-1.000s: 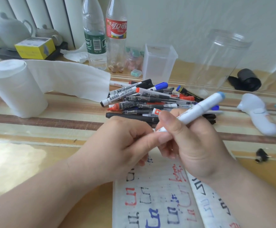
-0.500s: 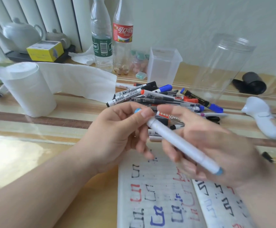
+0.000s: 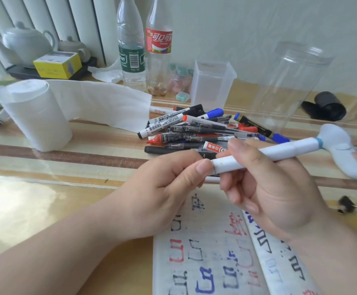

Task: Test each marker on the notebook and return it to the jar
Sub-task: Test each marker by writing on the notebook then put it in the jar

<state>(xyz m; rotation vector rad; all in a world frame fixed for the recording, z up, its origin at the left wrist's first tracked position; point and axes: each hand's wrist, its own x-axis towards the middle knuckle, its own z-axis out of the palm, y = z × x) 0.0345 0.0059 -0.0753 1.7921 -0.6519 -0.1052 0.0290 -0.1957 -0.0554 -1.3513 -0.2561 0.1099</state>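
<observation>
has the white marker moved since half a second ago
Yes. The white marker swung round: its blue end, then low over the notebook, now points up-right toward the white gadget.

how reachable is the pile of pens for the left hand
Probably yes: the pile of pens lies beyond the left hand with only bare table between. Its thumb is at the end of the white marker, so it would leave that first.

The white marker [image 3: 290,149] has swung round (blue end now pointing up-right).
</observation>
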